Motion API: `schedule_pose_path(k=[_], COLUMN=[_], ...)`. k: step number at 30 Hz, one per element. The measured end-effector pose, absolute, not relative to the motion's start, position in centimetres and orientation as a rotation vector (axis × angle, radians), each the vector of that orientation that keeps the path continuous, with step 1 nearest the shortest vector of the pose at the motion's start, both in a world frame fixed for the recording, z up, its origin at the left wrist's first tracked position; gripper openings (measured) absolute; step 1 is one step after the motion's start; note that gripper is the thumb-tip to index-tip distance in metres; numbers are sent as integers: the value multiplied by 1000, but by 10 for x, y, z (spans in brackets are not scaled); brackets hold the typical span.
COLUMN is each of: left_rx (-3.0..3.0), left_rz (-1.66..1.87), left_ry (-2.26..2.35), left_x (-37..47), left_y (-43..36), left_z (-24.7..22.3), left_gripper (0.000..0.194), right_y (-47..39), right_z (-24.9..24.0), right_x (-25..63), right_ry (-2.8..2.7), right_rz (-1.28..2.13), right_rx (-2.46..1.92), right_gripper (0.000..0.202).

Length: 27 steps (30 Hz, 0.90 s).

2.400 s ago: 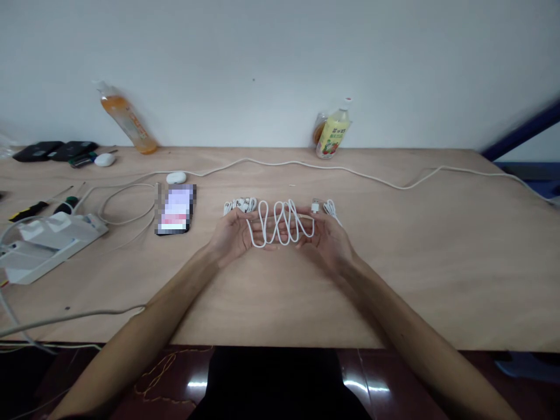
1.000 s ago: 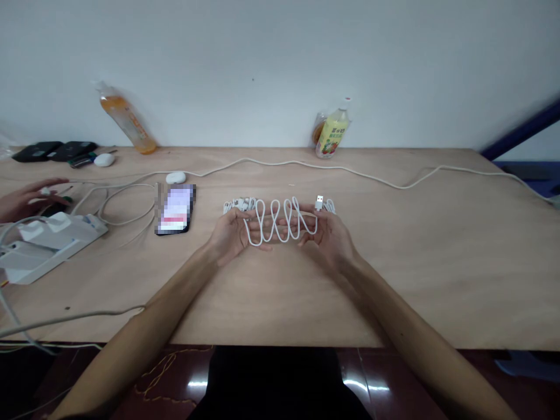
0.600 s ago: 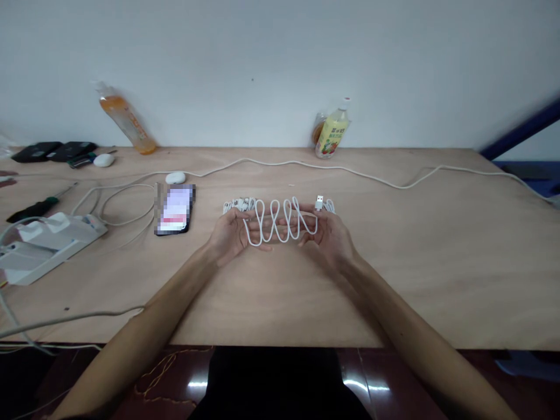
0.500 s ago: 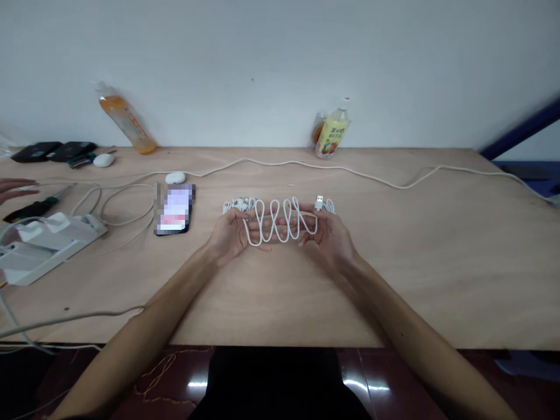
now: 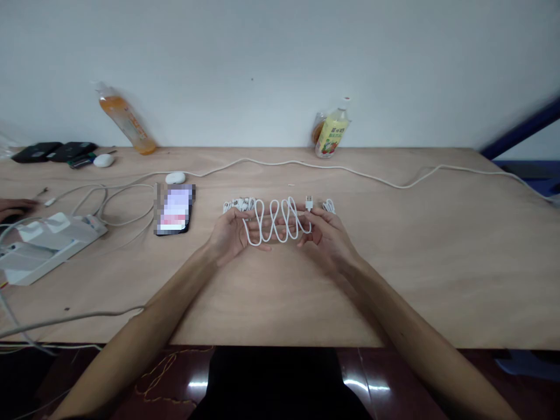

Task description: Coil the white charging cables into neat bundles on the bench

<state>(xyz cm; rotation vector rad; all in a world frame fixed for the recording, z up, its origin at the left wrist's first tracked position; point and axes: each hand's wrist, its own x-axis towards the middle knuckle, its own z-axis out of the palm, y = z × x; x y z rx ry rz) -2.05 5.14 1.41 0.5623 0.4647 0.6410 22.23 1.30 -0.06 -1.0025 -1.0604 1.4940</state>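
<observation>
A white USB cable lies in a row of open loops across the fingers of both my hands, low over the table. My left hand, palm up, is closed on the cable's left end between thumb and fingers. With my right hand I pinch the other end just below its USB plug, which points away from me. Beyond my left fingers is a bunched white cord with darker bits. A small coil of white cable shows behind my right hand.
A phone and white earbud case lie left. Farther left are a power strip and another person's hand. An orange drink bottle and yellow-labelled bottle stand by the wall. A long cord crosses behind.
My right thumb and fingers have shifted slightly left, carrying the USB plug left and squeezing the nearest loops together. My left hand stays put. The other person's hand has moved down over the dark tool.
</observation>
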Motion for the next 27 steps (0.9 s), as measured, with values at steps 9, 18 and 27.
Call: schedule_pose_path(k=[9, 18, 27], left_rx=[582, 586, 572], left_rz=[659, 639, 655], left_ry=[477, 446, 460], left_x=[-20, -21, -21], left_y=[52, 52, 53], left_z=[13, 14, 13], left_gripper=[67, 67, 64], right_y=[12, 11, 11], right_z=[4, 4, 6], right_x=[220, 219, 219], right_ry=[-1032, -1067, -1117], right_rz=[1517, 1522, 1514], right_rx=[-1003, -1007, -984], right_gripper=[43, 56, 53])
